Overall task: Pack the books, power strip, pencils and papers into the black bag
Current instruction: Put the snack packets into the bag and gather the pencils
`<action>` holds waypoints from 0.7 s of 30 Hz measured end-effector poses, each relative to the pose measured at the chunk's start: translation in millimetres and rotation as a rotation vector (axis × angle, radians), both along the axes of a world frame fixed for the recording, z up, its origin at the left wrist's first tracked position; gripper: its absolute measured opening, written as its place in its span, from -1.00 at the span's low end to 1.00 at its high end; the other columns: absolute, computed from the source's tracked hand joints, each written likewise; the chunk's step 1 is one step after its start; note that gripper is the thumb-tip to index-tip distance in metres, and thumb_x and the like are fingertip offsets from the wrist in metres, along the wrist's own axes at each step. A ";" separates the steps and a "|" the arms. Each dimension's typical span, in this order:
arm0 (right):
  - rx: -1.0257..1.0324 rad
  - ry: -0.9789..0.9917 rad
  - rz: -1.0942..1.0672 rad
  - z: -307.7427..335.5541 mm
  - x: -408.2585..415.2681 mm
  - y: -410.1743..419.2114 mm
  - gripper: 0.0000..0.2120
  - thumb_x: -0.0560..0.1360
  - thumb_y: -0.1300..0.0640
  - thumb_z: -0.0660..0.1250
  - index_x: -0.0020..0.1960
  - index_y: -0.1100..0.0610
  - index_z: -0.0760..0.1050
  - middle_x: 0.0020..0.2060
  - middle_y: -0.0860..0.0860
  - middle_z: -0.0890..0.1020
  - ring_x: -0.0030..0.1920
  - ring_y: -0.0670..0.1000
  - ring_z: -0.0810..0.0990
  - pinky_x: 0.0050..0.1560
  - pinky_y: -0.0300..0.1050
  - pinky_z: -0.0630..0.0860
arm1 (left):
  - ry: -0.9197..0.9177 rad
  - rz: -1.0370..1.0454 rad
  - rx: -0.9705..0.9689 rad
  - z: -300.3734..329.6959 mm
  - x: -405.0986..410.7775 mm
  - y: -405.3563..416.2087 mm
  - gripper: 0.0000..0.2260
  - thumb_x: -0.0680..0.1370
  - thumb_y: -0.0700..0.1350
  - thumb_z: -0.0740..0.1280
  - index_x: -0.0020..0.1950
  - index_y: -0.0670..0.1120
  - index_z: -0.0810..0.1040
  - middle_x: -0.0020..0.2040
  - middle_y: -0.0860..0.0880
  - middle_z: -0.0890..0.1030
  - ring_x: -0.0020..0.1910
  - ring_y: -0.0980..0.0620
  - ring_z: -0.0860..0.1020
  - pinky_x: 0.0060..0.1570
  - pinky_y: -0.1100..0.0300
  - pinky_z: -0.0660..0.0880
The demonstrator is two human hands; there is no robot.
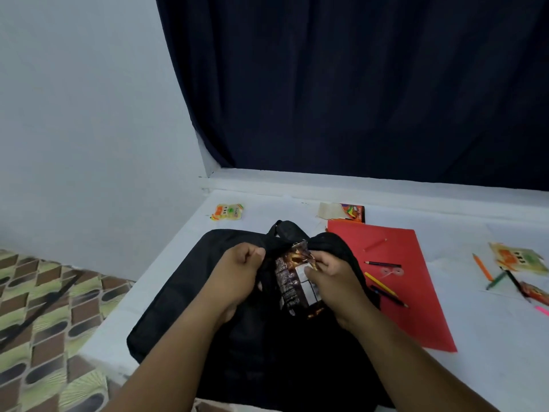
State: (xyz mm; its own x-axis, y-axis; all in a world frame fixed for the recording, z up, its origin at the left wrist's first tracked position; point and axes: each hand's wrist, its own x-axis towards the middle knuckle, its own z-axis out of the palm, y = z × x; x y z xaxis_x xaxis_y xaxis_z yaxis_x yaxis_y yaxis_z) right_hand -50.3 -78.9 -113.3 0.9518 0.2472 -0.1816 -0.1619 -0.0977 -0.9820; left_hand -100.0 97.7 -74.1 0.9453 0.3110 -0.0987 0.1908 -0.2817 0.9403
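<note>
Left hand grips the soft black fabric bag lying on the white worktop, right hand pinches a crinkled brown foil packet at its mouth; next, probably the coloured pencils lying on the red paper sheet.

A room in a home, probably a bedroom or study corner. Plain pale wall on the left; a heavy dark navy curtain hangs at the far side, down to a white ledge. White work surface strewn with household clutter: snack wrappers, loose coloured pencils, a red paper sheet. Near left, lower down, a patterned green-and-brown floor covering, the domestic kind.
</note>
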 end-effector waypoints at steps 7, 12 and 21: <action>-0.152 -0.148 0.241 -18.2 -9.7 29.4 -0.88 0.52 0.27 0.37 -0.08 0.06 0.58 -0.33 -0.07 0.62 -0.37 -0.15 0.48 -0.29 -0.24 0.42 | -0.040 0.024 -0.049 8.9 2.6 -3.4 -0.77 0.67 -0.12 0.27 -0.16 -0.17 0.52 -0.41 -0.07 0.48 -0.51 0.09 0.42 -0.45 0.28 0.35; -0.210 -0.166 0.133 -13.5 3.2 27.8 -0.91 0.44 0.26 0.47 -0.16 0.16 0.56 -0.47 -0.02 0.50 -0.53 -0.16 0.43 -0.46 -0.31 0.39 | -0.055 0.026 0.001 7.0 3.6 -3.1 -0.74 0.66 -0.11 0.28 -0.13 -0.28 0.50 -0.39 -0.14 0.48 -0.52 0.08 0.44 -0.43 0.25 0.35; 0.035 0.093 0.232 -26.7 2.5 19.6 -0.69 0.57 0.35 0.32 0.31 0.30 0.49 -0.05 0.14 0.65 -0.26 -0.01 0.69 -0.16 -0.16 0.65 | -0.070 0.106 0.091 -1.3 -0.8 -1.2 -0.73 0.64 -0.07 0.32 -0.12 -0.27 0.54 -0.38 -0.06 0.49 -0.43 0.07 0.44 -0.33 0.19 0.40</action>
